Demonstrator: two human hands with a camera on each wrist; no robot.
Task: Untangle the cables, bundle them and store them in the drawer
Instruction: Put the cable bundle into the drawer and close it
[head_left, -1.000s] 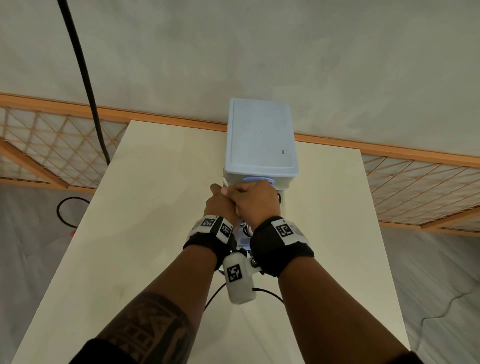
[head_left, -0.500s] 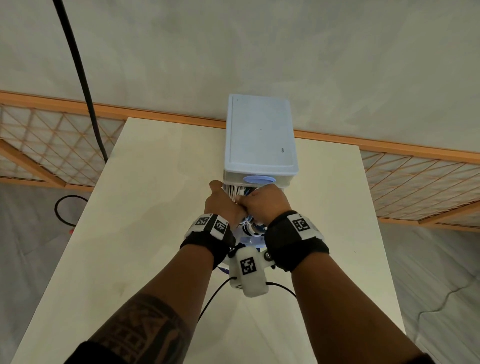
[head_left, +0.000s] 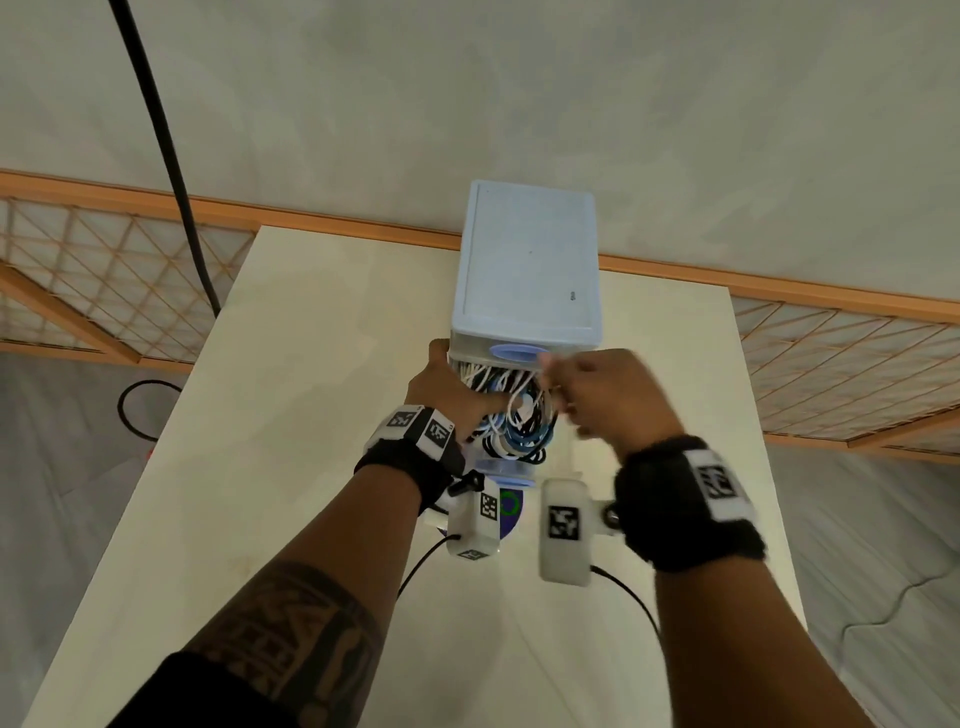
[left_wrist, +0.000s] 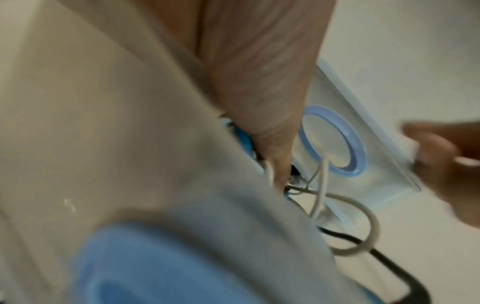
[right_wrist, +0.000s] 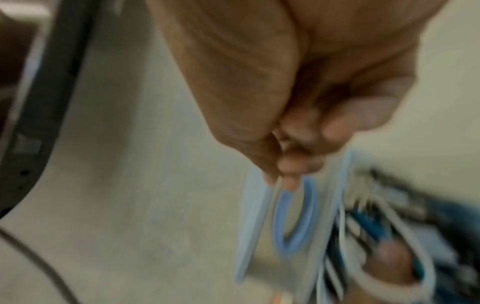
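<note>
Evidently the table (head_left: 291, 415) is carrying a pale blue drawer unit (head_left: 527, 265) at its far middle, standing against the wall; below its closed top drawer, another drawer (head_left: 506, 465) is standing pulled out toward the person, and the cables (head_left: 511, 415) are lying heaped inside it, so the storing step is looking nearly done; what is seemingly remaining is tucking in stray loops and pushing the drawer shut. The cables are showing as a dense mass of white, blue and black loops, rising above the drawer's rim rather than lying flat; whether each bundle is tied is impossible to tell. The left hand (head_left: 447, 389) is reaching into the drawer with straight fingers pressing down on the cables; the right hand (head_left: 605, 400) is hovering at the drawer's right side, blurred, its fingers curled, apparently pinching a thin white cable, though the wrist view is too smeared to confirm.
</note>
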